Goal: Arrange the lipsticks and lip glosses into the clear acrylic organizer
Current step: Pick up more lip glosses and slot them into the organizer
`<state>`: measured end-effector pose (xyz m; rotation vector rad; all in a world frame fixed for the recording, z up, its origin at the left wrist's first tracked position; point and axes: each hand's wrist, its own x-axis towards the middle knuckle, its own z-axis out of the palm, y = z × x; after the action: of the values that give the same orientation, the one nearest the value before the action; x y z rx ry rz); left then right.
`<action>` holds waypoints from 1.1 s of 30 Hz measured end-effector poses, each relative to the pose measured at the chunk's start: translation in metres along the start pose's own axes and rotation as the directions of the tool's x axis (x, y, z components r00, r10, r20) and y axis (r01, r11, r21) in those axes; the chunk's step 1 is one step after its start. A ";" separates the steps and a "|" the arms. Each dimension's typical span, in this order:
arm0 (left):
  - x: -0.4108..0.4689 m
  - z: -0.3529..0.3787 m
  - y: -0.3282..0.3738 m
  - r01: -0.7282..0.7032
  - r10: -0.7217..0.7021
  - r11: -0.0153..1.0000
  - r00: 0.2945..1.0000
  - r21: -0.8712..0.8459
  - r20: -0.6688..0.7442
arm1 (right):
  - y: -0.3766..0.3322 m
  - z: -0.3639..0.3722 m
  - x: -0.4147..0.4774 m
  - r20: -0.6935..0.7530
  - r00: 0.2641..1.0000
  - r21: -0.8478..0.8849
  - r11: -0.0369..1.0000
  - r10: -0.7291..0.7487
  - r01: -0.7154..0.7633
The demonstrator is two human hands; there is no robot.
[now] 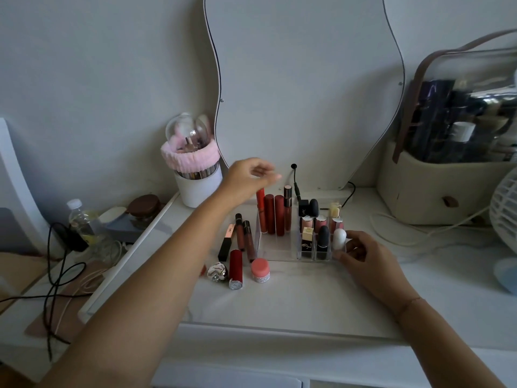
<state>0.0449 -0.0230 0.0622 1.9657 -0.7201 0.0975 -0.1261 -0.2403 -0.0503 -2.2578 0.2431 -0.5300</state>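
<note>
White marble-look surface [307, 298] against grey wall, wavy mirror [302, 93] at 12. Clear acrylic organizer [277, 247] centre; right hand [366, 259] fingers pressed on its 3 o'clock edge. Left hand [249, 177] loosely spread, blurred, above upright red lip gloss tubes [272, 217].

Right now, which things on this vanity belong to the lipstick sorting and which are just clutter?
Job: clear acrylic organizer; tall red tubes standing inside it; loose red lipstick lying on the table; black square lipstick; two brown lip glosses.
Clutter: white brush holder; plastic water bottle; white fan.
</note>
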 end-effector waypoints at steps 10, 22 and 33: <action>-0.024 -0.026 -0.097 0.463 -0.447 0.865 0.886 0.191 -0.124 | 0.001 0.001 0.001 -0.009 1.000 -0.027 1.000 0.013 -0.013; 0.000 -0.002 -0.091 0.543 -0.541 0.775 0.835 0.323 -0.103 | 0.003 0.001 0.001 0.006 1.000 -0.004 1.000 0.005 -0.005; -0.027 -0.068 -0.030 0.208 -0.236 0.954 0.965 -0.214 -0.115 | 0.007 0.003 0.002 -0.011 1.000 -0.013 1.000 0.004 -0.004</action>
<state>0.0542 0.0552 0.0629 1.8128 -0.3970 0.0232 -0.1231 -0.2434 -0.0567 -2.2665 0.2574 -0.5407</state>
